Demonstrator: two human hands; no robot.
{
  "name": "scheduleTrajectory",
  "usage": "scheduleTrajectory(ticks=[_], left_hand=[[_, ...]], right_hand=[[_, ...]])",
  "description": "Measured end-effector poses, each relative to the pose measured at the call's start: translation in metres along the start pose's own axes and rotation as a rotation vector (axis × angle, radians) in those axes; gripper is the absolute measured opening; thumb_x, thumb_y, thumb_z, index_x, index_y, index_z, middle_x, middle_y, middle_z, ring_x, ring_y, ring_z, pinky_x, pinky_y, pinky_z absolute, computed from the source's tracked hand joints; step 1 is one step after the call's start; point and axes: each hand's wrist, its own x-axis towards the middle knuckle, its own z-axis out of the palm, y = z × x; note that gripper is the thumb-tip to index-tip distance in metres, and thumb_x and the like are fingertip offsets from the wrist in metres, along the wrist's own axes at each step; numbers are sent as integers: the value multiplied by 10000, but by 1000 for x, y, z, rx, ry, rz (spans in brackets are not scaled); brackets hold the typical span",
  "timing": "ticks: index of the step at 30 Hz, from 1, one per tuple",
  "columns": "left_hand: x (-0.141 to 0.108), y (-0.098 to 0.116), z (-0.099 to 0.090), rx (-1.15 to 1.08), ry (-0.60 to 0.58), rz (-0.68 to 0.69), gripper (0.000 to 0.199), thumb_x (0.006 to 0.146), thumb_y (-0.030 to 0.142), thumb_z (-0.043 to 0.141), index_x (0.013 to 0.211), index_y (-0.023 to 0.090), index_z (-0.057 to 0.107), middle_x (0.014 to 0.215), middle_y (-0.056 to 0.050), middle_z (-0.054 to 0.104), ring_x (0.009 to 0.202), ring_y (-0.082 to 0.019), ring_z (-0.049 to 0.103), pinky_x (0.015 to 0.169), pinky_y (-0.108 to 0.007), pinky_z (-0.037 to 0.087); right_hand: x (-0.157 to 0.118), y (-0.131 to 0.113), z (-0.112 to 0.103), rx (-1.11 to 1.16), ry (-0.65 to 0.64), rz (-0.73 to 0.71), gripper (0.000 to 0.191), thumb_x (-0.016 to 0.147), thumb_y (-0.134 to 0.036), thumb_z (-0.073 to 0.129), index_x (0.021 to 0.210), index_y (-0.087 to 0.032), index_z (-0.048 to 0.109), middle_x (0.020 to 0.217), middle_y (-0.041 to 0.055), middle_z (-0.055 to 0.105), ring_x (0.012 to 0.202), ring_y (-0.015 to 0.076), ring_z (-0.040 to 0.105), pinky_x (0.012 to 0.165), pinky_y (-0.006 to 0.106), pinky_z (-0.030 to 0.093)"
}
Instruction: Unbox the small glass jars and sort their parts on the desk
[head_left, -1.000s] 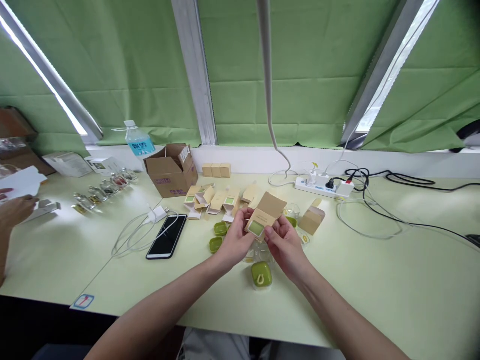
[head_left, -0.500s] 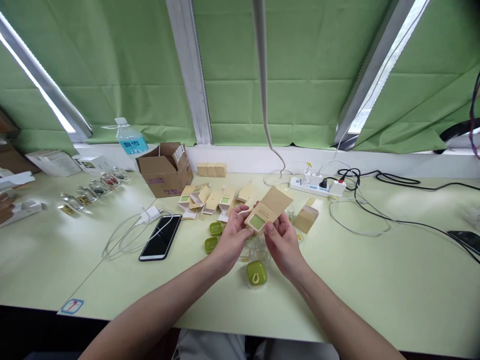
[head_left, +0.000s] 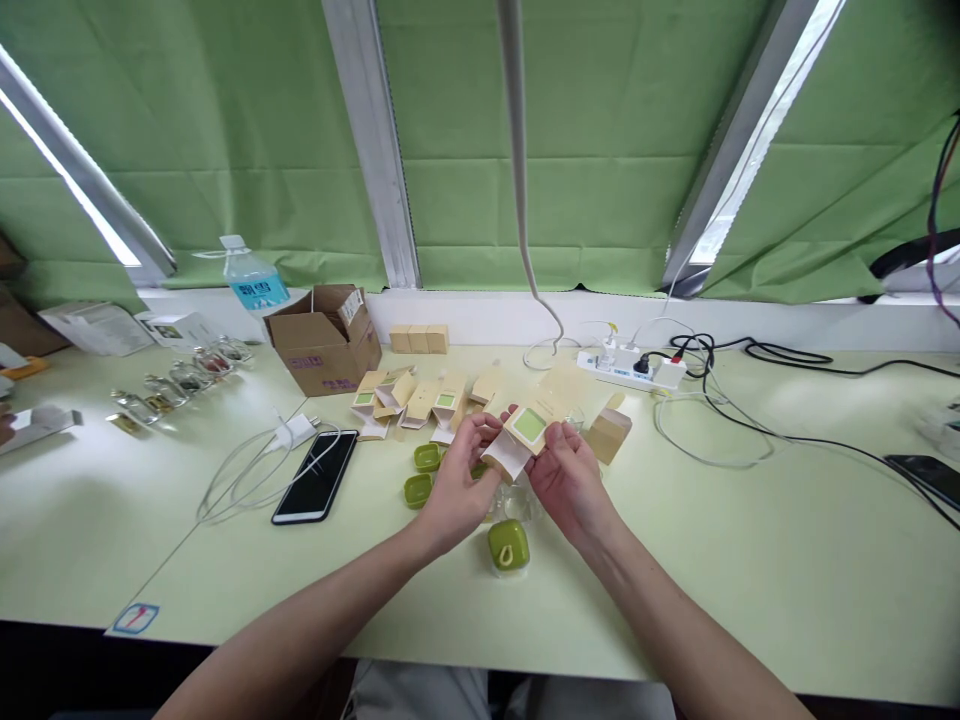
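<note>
A small tan carton with a green square on its face is held between my two hands, a white-lined flap hanging open at its lower left. My left hand grips its left side and flap, and my right hand pinches its right edge. Under the hands lie clear plastic pieces, partly hidden. Nearer the table's front stands a green-lidded small container with a loop on top. Two small green cups lie left of my left hand. Several opened tan cartons lie behind them.
A brown cardboard box and a water bottle stand at the back left. A phone with a white cable lies left. Glass bottles line the far left. A power strip with cables sits back right.
The carton in my hands has turned and tipped, so a white-lined flap now shows at its lower left and its green square sits higher. The view has shifted slightly.
</note>
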Motion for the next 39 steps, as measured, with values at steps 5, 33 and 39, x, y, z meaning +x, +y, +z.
scheduleTrajectory(ticks=[5, 33, 39], left_hand=[[-2, 3, -10, 515, 54, 299, 182, 959, 233, 607, 1135, 244, 558, 1145, -76, 625, 1094, -245, 588, 931, -399, 477], [0, -4, -9, 830, 118, 497, 100, 911, 280, 717, 948, 217, 786, 1239, -133, 622, 1245, -333, 544, 1027, -516, 505], [6, -17, -8, 633, -11, 87, 335, 940, 331, 656, 634, 254, 769, 959, -78, 685, 1087, -289, 629, 941, -467, 539]], right_hand=[[2, 0, -5, 36, 80, 27, 426, 767, -454, 918, 1083, -270, 700, 1102, 39, 819, 1041, 246, 769, 832, 346, 656], [2, 5, -7, -49, 153, 23, 573, 706, -431, 954, 1190, -220, 731, 1240, 99, 790, 1041, 285, 774, 867, 412, 656], [4, 9, -9, -211, 286, 31, 558, 630, -375, 977, 1106, -188, 753, 1151, 110, 813, 976, 286, 777, 827, 402, 642]])
